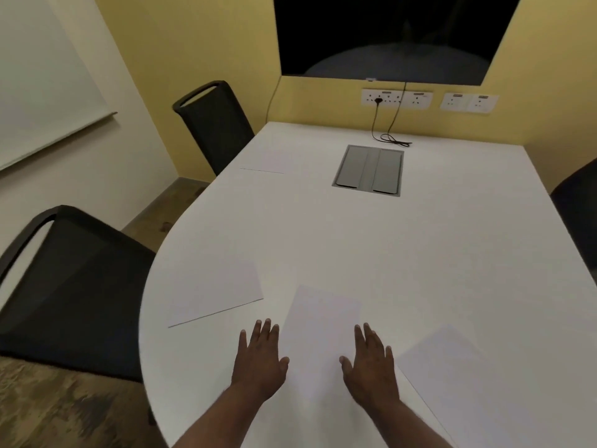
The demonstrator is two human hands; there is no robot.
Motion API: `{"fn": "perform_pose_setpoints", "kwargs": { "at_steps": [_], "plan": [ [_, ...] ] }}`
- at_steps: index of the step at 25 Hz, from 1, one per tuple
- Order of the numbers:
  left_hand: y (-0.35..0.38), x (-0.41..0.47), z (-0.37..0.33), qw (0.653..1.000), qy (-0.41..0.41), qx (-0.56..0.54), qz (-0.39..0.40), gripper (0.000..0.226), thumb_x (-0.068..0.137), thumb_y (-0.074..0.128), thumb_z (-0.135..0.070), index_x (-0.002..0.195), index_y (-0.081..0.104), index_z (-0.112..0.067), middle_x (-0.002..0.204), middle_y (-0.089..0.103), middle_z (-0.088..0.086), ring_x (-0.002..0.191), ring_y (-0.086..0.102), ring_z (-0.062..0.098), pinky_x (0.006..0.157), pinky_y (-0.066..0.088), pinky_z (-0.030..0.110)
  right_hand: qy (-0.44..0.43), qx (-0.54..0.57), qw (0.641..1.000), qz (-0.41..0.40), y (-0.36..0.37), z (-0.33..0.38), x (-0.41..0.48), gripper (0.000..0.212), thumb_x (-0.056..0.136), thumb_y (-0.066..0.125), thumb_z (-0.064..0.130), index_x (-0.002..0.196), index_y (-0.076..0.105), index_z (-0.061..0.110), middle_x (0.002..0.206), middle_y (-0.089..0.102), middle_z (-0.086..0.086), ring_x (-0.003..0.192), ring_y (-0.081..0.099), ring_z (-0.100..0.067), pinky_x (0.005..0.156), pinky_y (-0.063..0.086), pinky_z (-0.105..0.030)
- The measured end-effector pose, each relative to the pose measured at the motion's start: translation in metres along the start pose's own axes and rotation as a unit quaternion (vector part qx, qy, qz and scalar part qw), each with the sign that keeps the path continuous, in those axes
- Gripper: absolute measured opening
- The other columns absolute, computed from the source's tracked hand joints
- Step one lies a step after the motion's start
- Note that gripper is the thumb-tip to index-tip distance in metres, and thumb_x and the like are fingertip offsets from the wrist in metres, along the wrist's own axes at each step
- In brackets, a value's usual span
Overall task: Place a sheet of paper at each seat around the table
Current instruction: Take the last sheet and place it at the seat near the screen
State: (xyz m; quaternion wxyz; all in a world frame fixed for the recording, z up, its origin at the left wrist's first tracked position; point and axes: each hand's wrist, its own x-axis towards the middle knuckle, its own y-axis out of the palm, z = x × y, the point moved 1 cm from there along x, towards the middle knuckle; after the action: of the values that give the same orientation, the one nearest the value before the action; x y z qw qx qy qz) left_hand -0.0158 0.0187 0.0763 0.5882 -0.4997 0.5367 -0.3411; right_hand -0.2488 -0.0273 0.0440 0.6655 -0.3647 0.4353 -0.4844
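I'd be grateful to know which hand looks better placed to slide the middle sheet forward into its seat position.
Right, probably. The right hand lies flat on the middle sheet, palm down with fingers spread. The left hand rests on bare table beside the sheet's left edge.

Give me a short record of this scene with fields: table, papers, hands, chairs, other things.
table: white table, rounded near end
papers: four sheets; far left sheet, near left sheet, middle sheet, right sheet
hands: left hand and right hand open, flat, one at each side of the middle sheet
chairs: far chair, near chair, both on the left
other things: grey cable box, black cable, dark screen
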Motion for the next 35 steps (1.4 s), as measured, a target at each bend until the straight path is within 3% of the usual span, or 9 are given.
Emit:
{"fn": "perform_pose_setpoints", "kwargs": {
  "at_steps": [9,15,19,22,26,29,32,35],
  "plan": [
    [0.063,0.080,-0.006,0.980,-0.094,-0.142,0.108,0.086,0.093,0.047,-0.051,0.159,0.004,-0.017,0.169,0.003,0.006,0.156,0.004,0.025,0.123,0.015,0.050,0.132,0.094,0.986,0.034,0.069,0.001,0.041,0.083,0.100,0.041,0.047,0.159,-0.005,0.013,0.168,0.004,-0.014,0.155,0.009,-0.025,0.124,0.012,-0.036],
    [0.077,0.088,-0.017,0.944,-0.189,-0.263,0.058,0.085,0.091,0.057,-0.045,0.158,0.014,-0.015,0.162,0.029,0.008,0.150,0.026,0.027,0.115,0.033,0.048,0.148,0.111,0.983,0.013,0.082,0.020,0.053,0.079,0.100,0.041,0.045,0.160,-0.002,0.015,0.168,0.008,-0.011,0.155,0.006,-0.024,0.124,0.012,-0.032],
    [0.069,0.093,-0.024,0.929,-0.237,-0.282,0.034,0.080,0.090,0.059,-0.040,0.155,0.021,-0.015,0.146,0.050,0.012,0.135,0.047,0.033,0.107,0.037,0.048,0.155,0.119,0.981,0.019,0.082,0.025,0.056,0.079,0.100,0.041,0.043,0.160,-0.003,0.016,0.168,0.008,-0.010,0.155,0.006,-0.023,0.122,0.015,-0.032],
    [0.062,0.103,-0.021,0.906,-0.271,-0.323,0.036,0.075,0.088,0.061,-0.033,0.153,0.026,-0.014,0.134,0.060,0.016,0.126,0.053,0.038,0.104,0.039,0.049,0.157,0.122,0.980,0.024,0.082,0.024,0.055,0.079,0.101,0.042,0.040,0.160,-0.004,0.016,0.169,0.008,-0.009,0.155,0.005,-0.022,0.122,0.017,-0.032],
    [0.055,0.114,-0.017,0.866,-0.314,-0.386,0.044,0.071,0.087,0.061,-0.027,0.150,0.032,-0.015,0.134,0.062,0.013,0.123,0.056,0.036,0.105,0.042,0.047,0.150,0.132,0.979,0.027,0.083,0.029,0.051,0.080,0.100,0.045,0.037,0.160,-0.004,0.016,0.169,0.009,-0.008,0.155,0.006,-0.020,0.122,0.018,-0.031],
    [0.054,0.116,-0.020,0.857,-0.316,-0.402,0.055,0.071,0.084,0.064,-0.028,0.148,0.036,-0.016,0.134,0.062,0.012,0.123,0.058,0.035,0.105,0.043,0.046,0.147,0.138,0.979,0.025,0.084,0.034,0.047,0.080,0.100,0.047,0.035,0.160,-0.003,0.016,0.168,0.011,-0.006,0.155,0.008,-0.019,0.121,0.020,-0.030],
    [0.057,0.114,-0.019,0.852,-0.314,-0.413,0.076,0.074,0.082,0.068,-0.032,0.148,0.038,-0.015,0.139,0.058,0.013,0.125,0.057,0.034,0.104,0.044,0.042,0.156,0.168,0.973,0.009,0.082,0.037,0.044,0.082,0.098,0.053,0.033,0.160,0.002,0.017,0.165,0.022,-0.005,0.151,0.021,-0.020,0.120,0.026,-0.031],
    [0.065,0.114,-0.017,0.822,-0.312,-0.465,0.103,0.075,0.082,0.074,-0.039,0.144,0.044,-0.008,0.142,0.056,0.014,0.127,0.056,0.034,0.101,0.044,0.038,0.156,0.178,0.972,0.011,0.079,0.040,0.043,0.082,0.096,0.055,0.031,0.160,0.004,0.019,0.163,0.026,-0.004,0.148,0.028,-0.020,0.117,0.031,-0.032]
  ]
}}
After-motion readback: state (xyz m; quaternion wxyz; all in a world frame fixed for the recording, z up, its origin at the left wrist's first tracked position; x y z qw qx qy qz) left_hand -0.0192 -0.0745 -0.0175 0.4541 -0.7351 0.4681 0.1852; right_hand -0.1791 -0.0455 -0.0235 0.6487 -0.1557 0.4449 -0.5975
